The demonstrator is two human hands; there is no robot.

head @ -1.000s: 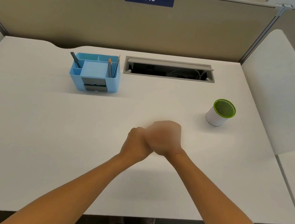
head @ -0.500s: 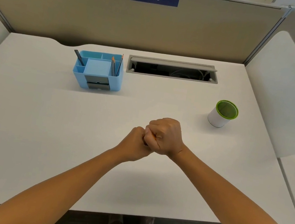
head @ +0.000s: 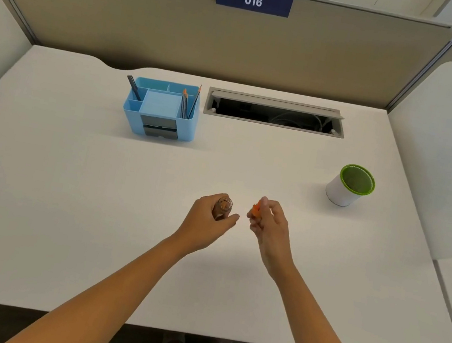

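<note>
The only readable text is the number "016", in white digits on a dark blue plate (head: pixel 253 0) fixed to the top edge of the beige partition (head: pixel 182 29) (behind the surface). Nothing else carries legible lettering.

A small brownish container (head: pixel 222 208) stood roughly upright inside the curled fingers of the left hand (head: pixel 204 223), its round top end showing above them. A small orange piece (head: pixel 256 210), apart from it, was pinched at the fingertips of the right hand (head: pixel 270 229).
</note>
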